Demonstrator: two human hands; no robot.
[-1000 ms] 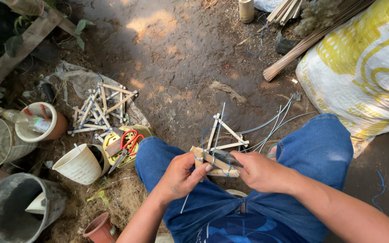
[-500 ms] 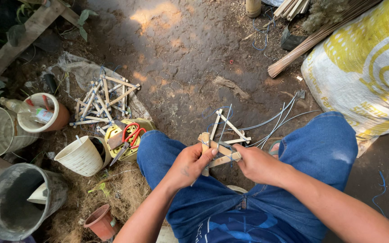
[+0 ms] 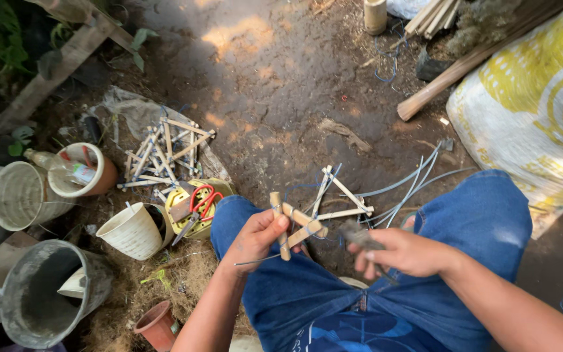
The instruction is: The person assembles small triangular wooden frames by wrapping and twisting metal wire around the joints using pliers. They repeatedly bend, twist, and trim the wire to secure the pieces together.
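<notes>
Head camera, looking down at a person seated on bare dirt ground, knees apart in blue jeans.

The left hand is closed around a small frame of bamboo sticks, lashed together with thin blue wire; it is held above the gap between the knees. One stick stands upright through the fist, others cross it at a slant.

The right hand is just beside the frame, fingers curled around a dark, blurred tool; what kind of tool cannot be told.

On the ground just beyond the hands lies another bamboo stick frame beside a bundle of loose grey-blue wires.

Left of the left knee sit red-handled pliers on a yellow object, a white plastic pot, a pile of finished stick frames, grey buckets and a small terracotta pot. A yellow-and-white sack lies at upper right.
</notes>
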